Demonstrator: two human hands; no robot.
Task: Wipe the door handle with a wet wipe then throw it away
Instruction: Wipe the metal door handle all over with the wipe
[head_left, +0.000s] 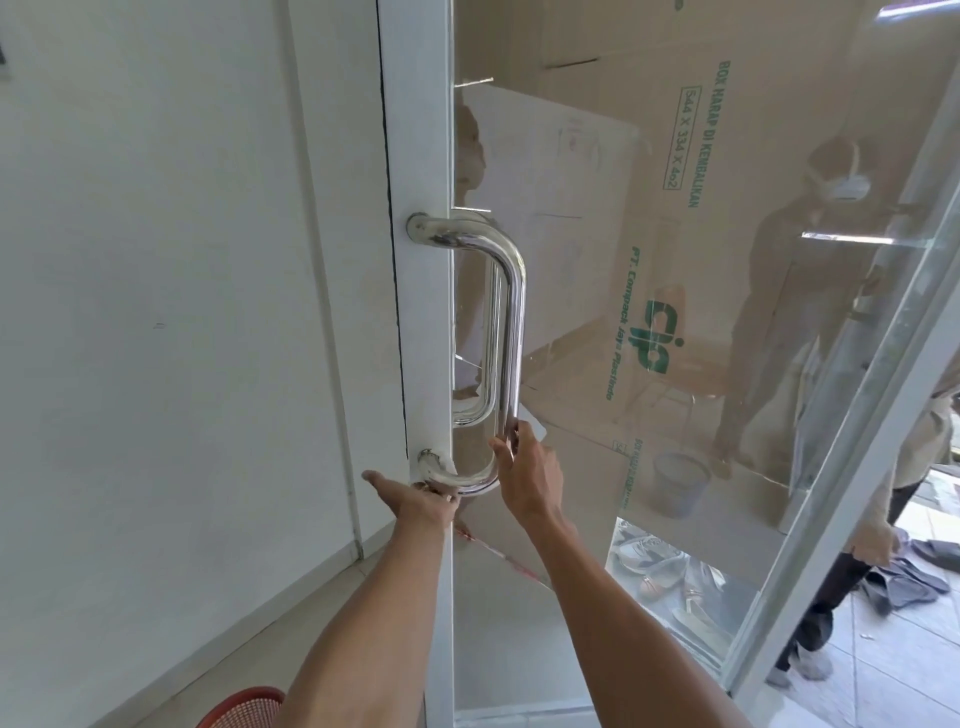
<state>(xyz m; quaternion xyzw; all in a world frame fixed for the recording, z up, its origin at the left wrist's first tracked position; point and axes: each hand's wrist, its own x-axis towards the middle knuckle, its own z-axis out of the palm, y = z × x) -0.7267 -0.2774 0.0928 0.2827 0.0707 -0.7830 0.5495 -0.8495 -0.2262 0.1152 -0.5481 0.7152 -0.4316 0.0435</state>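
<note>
Two bare forearms are seen reaching up from the bottom edge, and beside the left one a red basket is cut off by the lower border, standing on the floor by the white wall. The left hand is held just under the lower mount of the door handle, palm turned down, thumb stretched out toward the wall; its fingers are hidden beneath the mount, so whether they are clenched or released cannot be told. The right hand is placed on the lower part of the handle's upright bar, just above the bottom bend, with its fingers wrapped around the bar. A white edge, seemingly the wet wipe, is glimpsed behind this hand against the bar; most of it is covered. The handle is a polished metal loop fixed to the white door frame. Behind the glass, brown cardboard with green print is seen, and a standing figure is reflected in it.
</note>
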